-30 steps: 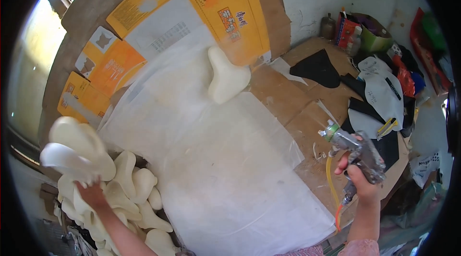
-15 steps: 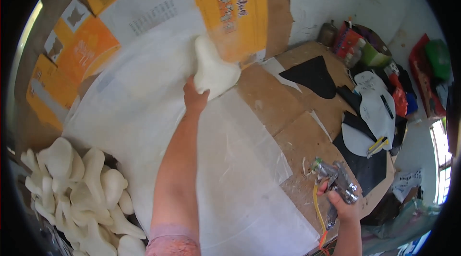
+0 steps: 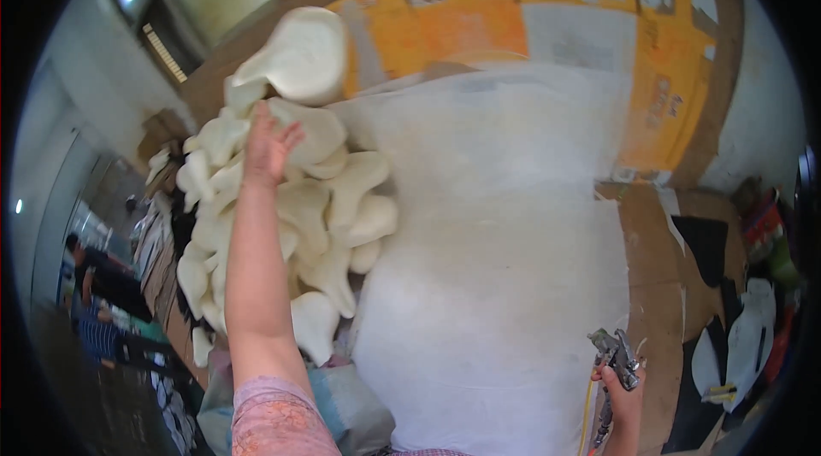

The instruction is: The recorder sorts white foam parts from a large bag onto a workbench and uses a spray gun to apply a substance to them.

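Observation:
My left hand (image 3: 272,148) reaches over a heap of cream-coloured, saddle-shaped foam pads (image 3: 359,187), fingers spread and nothing held. Just beyond its fingertips is another foam pad (image 3: 308,54), slightly blurred at the far top of the heap; whether it rests there or is in the air I cannot tell. At the lower right, my right hand (image 3: 623,392) is wrapped round a metal spray gun (image 3: 617,352) with a yellow hose (image 3: 587,409) hanging from it.
A whitish sheet (image 3: 496,285) covers the middle of the table. Yellow cardboard (image 3: 479,33) lines the back. Black cut pieces (image 3: 705,247) and a yellow cutter (image 3: 718,393) lie at right. Two people (image 3: 103,281) are far left.
The view has swung left. My left hand has let go of the foam pad it held on the sheet and is now over the heap. The right hand still holds the spray gun.

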Demonstrator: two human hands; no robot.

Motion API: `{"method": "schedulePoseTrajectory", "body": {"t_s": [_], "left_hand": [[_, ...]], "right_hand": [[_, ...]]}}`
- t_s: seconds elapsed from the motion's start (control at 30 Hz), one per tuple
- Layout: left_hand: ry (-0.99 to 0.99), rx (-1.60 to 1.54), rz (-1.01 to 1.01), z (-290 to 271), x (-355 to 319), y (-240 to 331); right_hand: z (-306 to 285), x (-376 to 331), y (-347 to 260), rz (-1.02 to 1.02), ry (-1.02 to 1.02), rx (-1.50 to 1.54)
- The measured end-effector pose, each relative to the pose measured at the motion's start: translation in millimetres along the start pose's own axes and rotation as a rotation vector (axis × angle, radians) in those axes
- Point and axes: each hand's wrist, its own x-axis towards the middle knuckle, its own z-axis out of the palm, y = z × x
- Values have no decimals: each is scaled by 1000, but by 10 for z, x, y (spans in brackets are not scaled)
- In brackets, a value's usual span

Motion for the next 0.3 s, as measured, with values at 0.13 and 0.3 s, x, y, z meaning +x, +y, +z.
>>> {"method": "schedulePoseTrajectory", "body": {"t_s": [0.13,0.3], "left_hand": [[97,65,114,-1029,-673,729],[311,391,-5,-2543,-2336,1113]], "right_hand": [[-586,-40,425,-162,80,-491],[-779,-24,745,-237,119,-882]]}}
